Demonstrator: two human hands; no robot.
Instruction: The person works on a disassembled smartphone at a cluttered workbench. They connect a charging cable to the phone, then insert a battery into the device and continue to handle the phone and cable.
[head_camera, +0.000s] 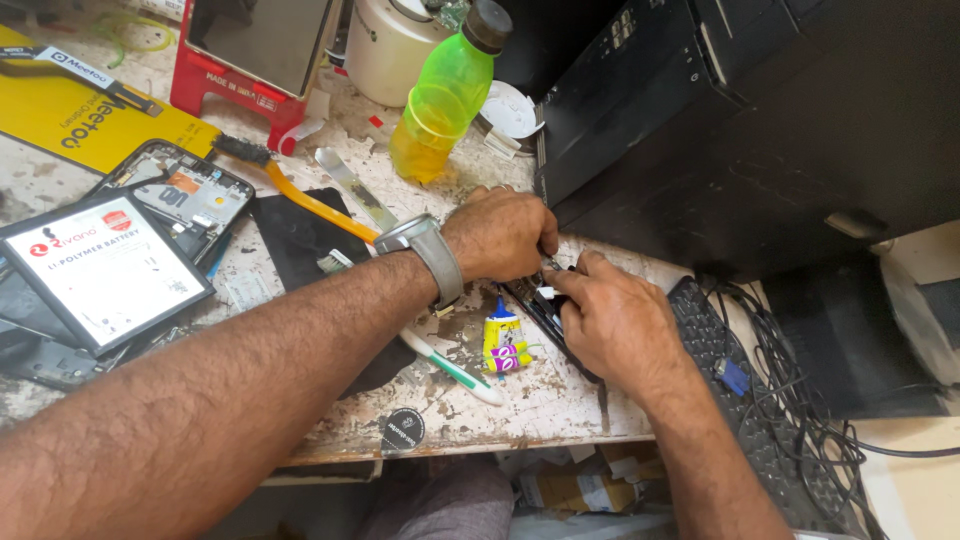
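Note:
My left hand, with a grey-strapped watch on its wrist, pinches a small metal tool whose tip meets a dark opened phone. My right hand grips that phone from the right and holds it on the worn table; most of the phone is hidden under both hands. A small yellow glue bottle with a blue cap lies just left of my right hand. Below my left wrist lies a white and green pen-like stick.
A black computer case stands right behind my hands, a keyboard and cables to the right. Further left are a black mat, an orange-handled brush, a metal spudger, a green bottle, another opened phone and a flat battery.

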